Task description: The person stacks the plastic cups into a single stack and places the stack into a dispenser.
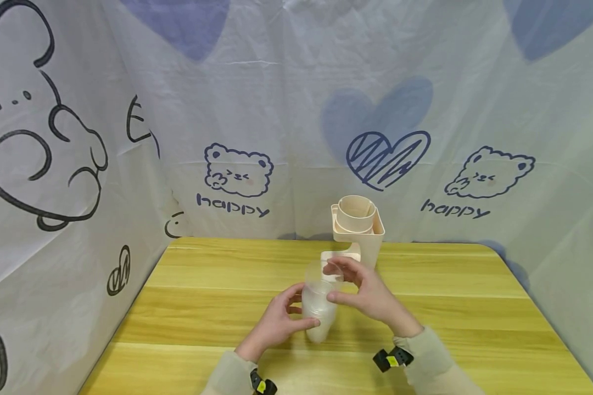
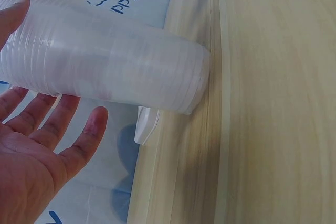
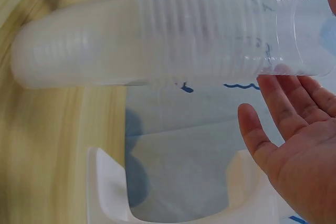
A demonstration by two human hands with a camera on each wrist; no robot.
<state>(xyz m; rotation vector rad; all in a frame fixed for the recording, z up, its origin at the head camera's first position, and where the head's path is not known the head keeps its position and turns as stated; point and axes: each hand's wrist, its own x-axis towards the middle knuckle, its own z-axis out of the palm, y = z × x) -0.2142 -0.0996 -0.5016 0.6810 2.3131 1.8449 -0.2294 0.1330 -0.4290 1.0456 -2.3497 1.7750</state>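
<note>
A nested stack of clear plastic cups [image 1: 318, 312] stands upright in front of me, its narrow end down at the wooden table. My left hand [image 1: 283, 319] holds the stack from the left, thumb on the near side and fingers on the far side. One clear cup [image 3: 296, 35] sticks up partway out of the stack's top. Around that cup's upper part my right hand [image 1: 368, 289] curls its thumb and fingers. The left wrist view shows the ridged stacked rims [image 2: 26, 51] between left thumb and fingers.
Just behind the cups is a cream plastic stand [image 1: 371, 248] with a round tube [image 1: 354, 216] on top and a lower side arm. The yellow wooden table [image 1: 217, 291] ends at a printed cloth backdrop [image 1: 291, 137], which also hangs on both sides.
</note>
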